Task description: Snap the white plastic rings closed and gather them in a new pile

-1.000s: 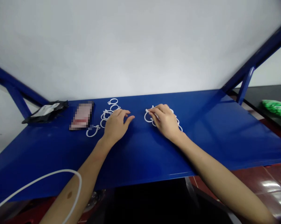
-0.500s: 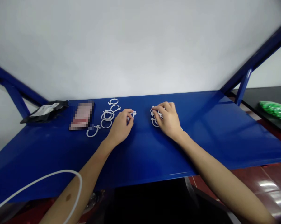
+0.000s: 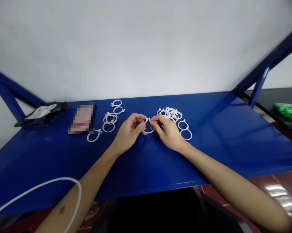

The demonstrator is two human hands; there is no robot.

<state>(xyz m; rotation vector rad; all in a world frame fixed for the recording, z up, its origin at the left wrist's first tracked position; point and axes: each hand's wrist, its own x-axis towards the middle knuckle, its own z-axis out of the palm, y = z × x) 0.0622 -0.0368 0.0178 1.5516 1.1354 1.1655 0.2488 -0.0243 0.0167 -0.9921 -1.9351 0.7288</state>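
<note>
On a glossy blue rectangular surface (image 3: 146,168), the person's left hand (image 3: 127,132) and right hand (image 3: 168,132) pinch opposite sides of a thin white ring with small end knobs (image 3: 148,132), each grip closed on it, between two groups of similar white rings (image 3: 171,112). A black plastic pouch with a pale label (image 3: 40,114) lies at the far left. Behind rises a plain grey-white wall (image 3: 141,48), flanked by blue bars (image 3: 269,58); reddish-brown floor tiles (image 3: 264,184) show below right.

Bare hands (image 3: 128,133), bare forearms (image 3: 218,171), 1 forearm spot (image 3: 62,210)
</note>
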